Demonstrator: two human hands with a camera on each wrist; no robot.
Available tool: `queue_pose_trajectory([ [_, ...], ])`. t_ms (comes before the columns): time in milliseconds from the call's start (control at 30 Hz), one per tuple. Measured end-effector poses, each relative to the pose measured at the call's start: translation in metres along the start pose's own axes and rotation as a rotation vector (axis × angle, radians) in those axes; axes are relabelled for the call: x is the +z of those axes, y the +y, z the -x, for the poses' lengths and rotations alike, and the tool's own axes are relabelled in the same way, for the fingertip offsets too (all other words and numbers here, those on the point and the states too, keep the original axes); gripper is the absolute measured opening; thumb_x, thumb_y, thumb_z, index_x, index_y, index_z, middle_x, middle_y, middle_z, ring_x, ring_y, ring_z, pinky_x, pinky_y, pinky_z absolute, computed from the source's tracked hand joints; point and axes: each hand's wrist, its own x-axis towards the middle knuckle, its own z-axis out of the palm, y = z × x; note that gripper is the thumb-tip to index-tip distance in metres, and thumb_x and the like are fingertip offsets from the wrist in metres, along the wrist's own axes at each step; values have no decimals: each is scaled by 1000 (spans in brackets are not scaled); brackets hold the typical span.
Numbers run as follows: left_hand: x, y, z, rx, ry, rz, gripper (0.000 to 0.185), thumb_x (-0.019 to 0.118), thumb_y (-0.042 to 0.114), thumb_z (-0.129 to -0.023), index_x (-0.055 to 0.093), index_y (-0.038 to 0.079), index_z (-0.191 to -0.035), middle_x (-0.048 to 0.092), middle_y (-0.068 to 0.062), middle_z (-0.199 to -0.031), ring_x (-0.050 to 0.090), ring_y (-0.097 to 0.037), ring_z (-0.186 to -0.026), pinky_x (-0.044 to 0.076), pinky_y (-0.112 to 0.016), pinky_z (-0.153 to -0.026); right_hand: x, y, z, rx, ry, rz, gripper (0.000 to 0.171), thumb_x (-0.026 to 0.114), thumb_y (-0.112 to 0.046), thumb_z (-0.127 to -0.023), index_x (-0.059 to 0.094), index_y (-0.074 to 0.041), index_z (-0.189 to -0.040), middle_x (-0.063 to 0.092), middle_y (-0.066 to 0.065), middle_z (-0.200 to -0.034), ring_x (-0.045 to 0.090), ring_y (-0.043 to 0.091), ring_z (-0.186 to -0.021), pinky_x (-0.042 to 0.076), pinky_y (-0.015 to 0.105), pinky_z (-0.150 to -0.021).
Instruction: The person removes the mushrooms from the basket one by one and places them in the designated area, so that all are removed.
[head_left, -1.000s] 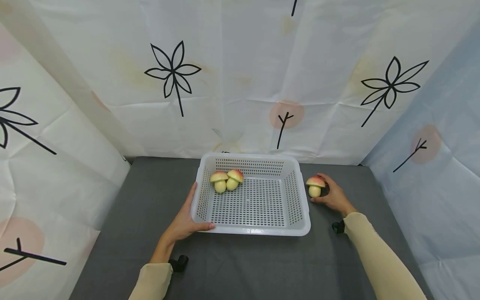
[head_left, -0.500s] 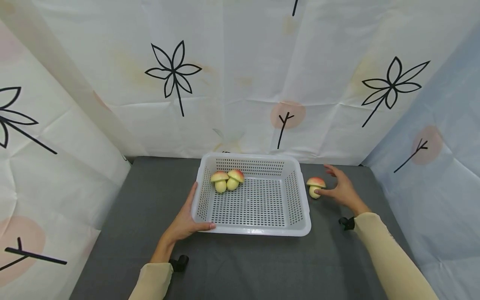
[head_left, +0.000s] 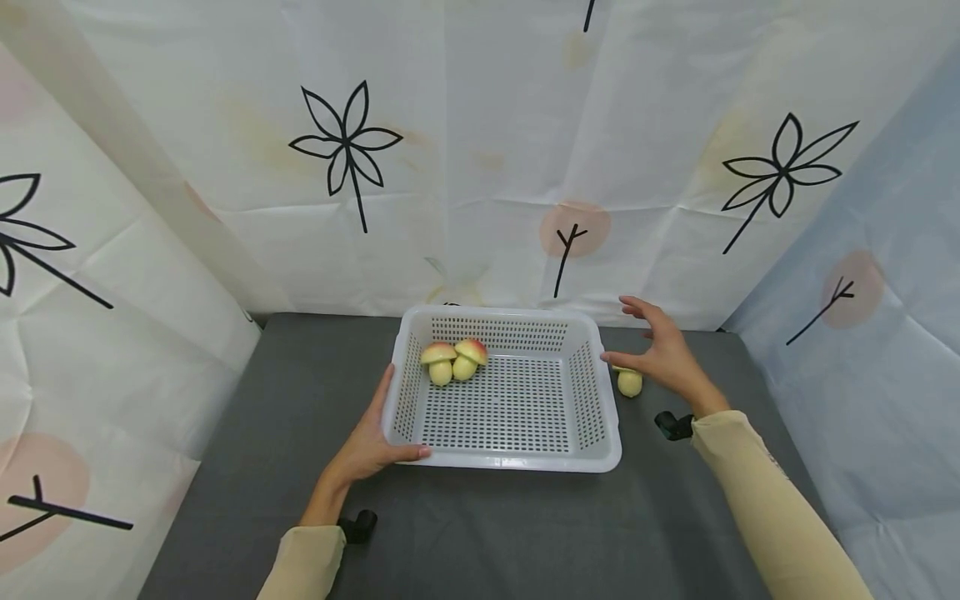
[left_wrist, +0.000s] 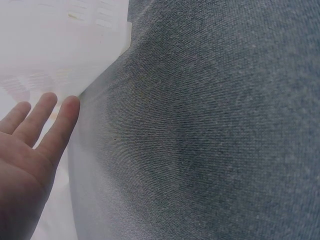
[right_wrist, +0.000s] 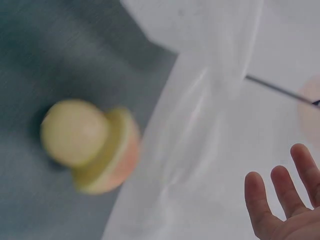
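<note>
Dark grey cloth table [head_left: 487, 533], white perforated basket [head_left: 517, 458], 1 toy mushroom [head_left: 629, 382] beside it

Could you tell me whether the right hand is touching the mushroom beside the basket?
Apart: the right wrist view shows the right hand open, fingers spread, clear of the mushroom.
</note>
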Motion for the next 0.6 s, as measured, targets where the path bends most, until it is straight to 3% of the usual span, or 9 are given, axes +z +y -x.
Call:
queue_pose_trajectory([
  [333, 0, 0, 0, 7, 5, -1, 140, 94, 4, -70, -6, 31, -163, 21, -23, -163, 49, -55, -123, 51, -60, -87, 36, -38, -23, -32, -29, -97, 93, 88, -18, -81, 36, -12, -157, 41, 20, -153, 36, 38, -141, 34, 58, -108],
  [600, 0, -1, -1, 11, 2, 11, 139, 93, 4, -70, -6, 32, -163, 21, -24, -162, 49, -55, -123, 52, -60, -87, 76, -44, -34, -27, -61, -195, 91, 88, -24, -81, 37, -16, -156, 44, 17, -151, 39, 34, -139, 36, 56, -108],
])
